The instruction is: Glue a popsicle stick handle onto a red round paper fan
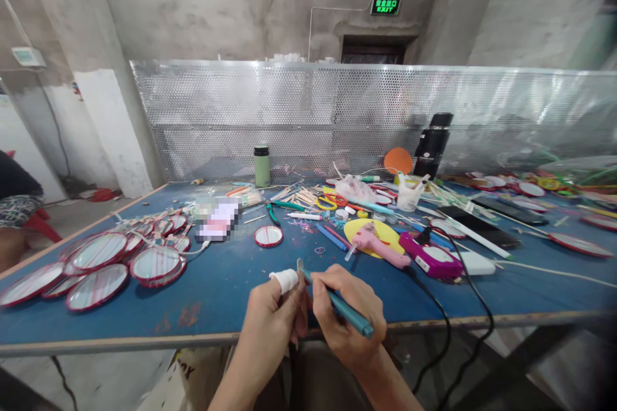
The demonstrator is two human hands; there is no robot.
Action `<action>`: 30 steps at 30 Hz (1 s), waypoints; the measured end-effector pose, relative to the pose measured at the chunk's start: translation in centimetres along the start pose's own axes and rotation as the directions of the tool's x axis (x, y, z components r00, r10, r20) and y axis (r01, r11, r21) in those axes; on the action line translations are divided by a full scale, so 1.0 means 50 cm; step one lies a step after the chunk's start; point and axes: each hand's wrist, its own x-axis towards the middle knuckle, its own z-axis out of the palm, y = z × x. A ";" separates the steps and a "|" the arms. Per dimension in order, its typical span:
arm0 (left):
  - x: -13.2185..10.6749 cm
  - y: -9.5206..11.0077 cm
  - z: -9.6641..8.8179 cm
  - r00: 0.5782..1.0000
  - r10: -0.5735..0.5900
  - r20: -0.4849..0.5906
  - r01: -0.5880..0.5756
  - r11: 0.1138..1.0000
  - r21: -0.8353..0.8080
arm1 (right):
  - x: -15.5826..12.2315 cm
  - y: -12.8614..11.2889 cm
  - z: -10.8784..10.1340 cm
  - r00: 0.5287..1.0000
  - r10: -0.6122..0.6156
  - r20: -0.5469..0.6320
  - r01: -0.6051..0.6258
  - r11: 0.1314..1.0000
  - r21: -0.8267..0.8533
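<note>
My left hand (272, 318) is closed in a pinch, with a white wrap (285, 280) around its thumb. A small pale piece (300, 265) sticks up at its fingertips; most of it is hidden. In my right hand (349, 314) is a teal pen (349, 313), slanted with its front end at the left fingertips. Both hands are close together above the table's near edge. Beyond them lies a small round disc with a red rim (268, 236). A blue marker (331, 237) rests to its right.
Red-rimmed discs (98, 287) are piled on the left, near a phone (219, 219) with a cable. On the right are a pink glue gun (380, 245), a purple box (431, 257) and trailing black cords. A green bottle (262, 167) and black flask (432, 146) stand by the perforated screen (289, 115).
</note>
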 end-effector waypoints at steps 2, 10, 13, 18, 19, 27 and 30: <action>0.000 0.000 0.000 1.000 0.002 0.004 -0.002 1.000 -0.002 | 0.001 0.000 0.000 1.000 0.007 -0.007 -0.007 1.000 -0.006; -0.001 0.002 0.000 1.000 -0.009 0.006 0.009 1.000 0.016 | 0.004 -0.003 0.000 1.000 -0.009 -0.027 0.009 1.000 -0.002; 0.000 0.003 0.000 1.000 -0.009 0.006 0.009 1.000 0.022 | 0.004 -0.003 0.000 1.000 -0.003 -0.014 0.003 1.000 0.011; 0.002 0.004 0.000 1.000 -0.010 0.010 0.010 1.000 0.019 | 0.006 -0.003 -0.001 1.000 0.013 -0.007 -0.013 1.000 0.006; 0.002 0.004 -0.001 1.000 -0.008 0.011 0.008 1.000 0.013 | 0.006 -0.002 -0.001 1.000 0.015 -0.013 -0.015 1.000 0.003; 0.000 -0.003 -0.001 1.000 -0.002 0.024 0.003 1.000 -0.019 | 0.005 -0.003 -0.002 1.000 0.019 -0.012 -0.019 0.999 0.032; 0.000 0.000 -0.001 1.000 0.001 0.023 -0.001 1.000 -0.010 | 0.005 -0.002 -0.001 1.000 0.015 -0.011 -0.015 0.999 0.038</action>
